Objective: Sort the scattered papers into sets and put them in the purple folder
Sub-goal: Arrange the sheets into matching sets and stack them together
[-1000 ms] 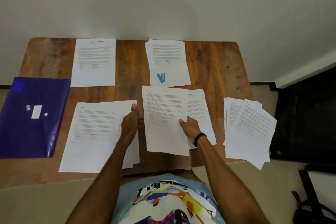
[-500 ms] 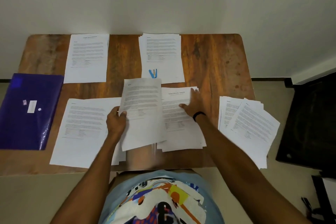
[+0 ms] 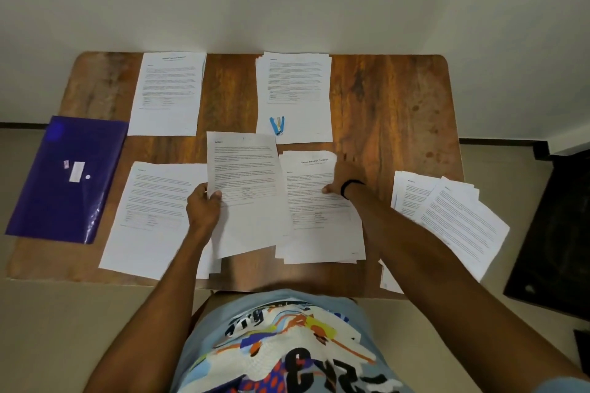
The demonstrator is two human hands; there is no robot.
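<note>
A wooden table stands against a pale wall, and you are leaning over its near edge. Your left hand pinches a single printed sheet at its left edge, thumb on top and the other fingers curled beneath, so the sheet hangs tilted above the table, overlapping the piles on either side of it. Your right hand, with a black wristband, lies on the upper right part of the middle stack; its fingers look stretched out flat on the top page and grip nothing.

The purple folder lies shut at the left end of the table, overhanging that edge, well apart from both hands. Between it and the held sheet sits the near-left stack. Along the wall side lie the far-left pile and the far-middle pile, the latter with a small blue stapler on its near end. At your right a fanned pile juts over the table's near corner.
</note>
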